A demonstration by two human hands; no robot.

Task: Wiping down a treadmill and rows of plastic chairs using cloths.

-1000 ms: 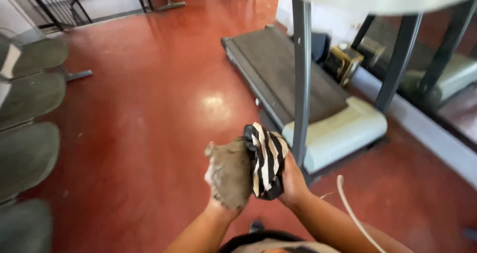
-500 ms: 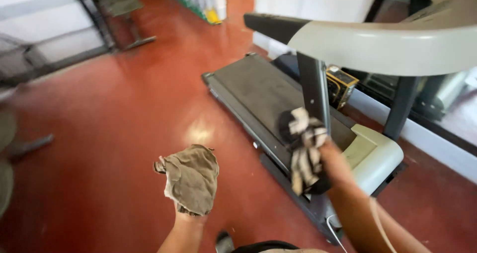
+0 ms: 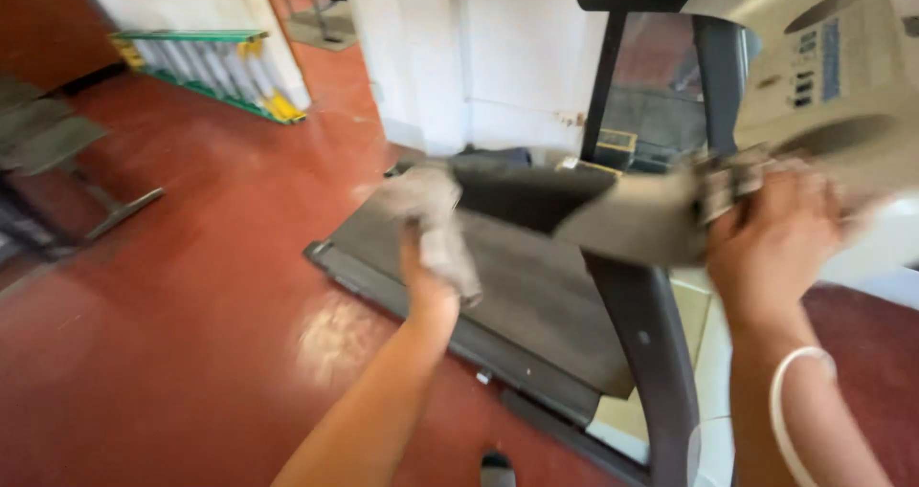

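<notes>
A grey treadmill (image 3: pixel 536 286) stands in front of me on a red floor. My left hand (image 3: pixel 426 281) is raised over its belt, shut on a grey-brown cloth (image 3: pixel 431 214) that hangs blurred from the fist. My right hand (image 3: pixel 775 238) is up at the treadmill's console arm (image 3: pixel 641 219), shut on a black-and-white striped cloth (image 3: pixel 732 181) pressed against the grey handrail. The console panel (image 3: pixel 833 66) with buttons sits just above that hand. A white band circles my right wrist.
The dark upright post (image 3: pixel 651 353) of the treadmill rises between my arms. A green and yellow ladder (image 3: pixel 211 71) lies by the white wall at the back left. Grey seats (image 3: pixel 48 133) stand at the far left. My shoe tip (image 3: pixel 496 468) shows at the bottom.
Both hands have risen and spread apart. The right hand carried the striped cloth up onto the console arm. The view swung up toward the treadmill's console.
</notes>
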